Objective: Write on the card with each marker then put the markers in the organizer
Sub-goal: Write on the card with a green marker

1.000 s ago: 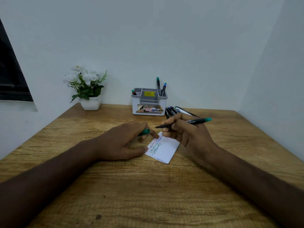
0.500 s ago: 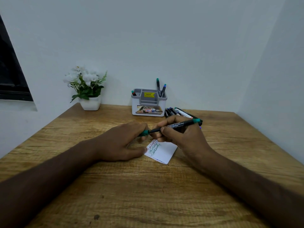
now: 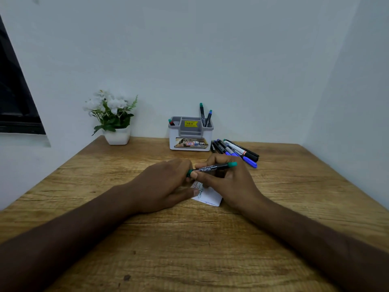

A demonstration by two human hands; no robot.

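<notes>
Both hands clamp their fingers on a green marker over the scribbled card at mid-desk. 3 markers stand in the organizer by the far edge; several more wait beside it.

plant: white flowers in a white pot, far left corner of the wooden table
window: dark frame, left wall
walls: plain white

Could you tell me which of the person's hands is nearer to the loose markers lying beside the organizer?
Right. The right hand sits just in front of the loose markers; the left hand is farther off to their left.
</notes>
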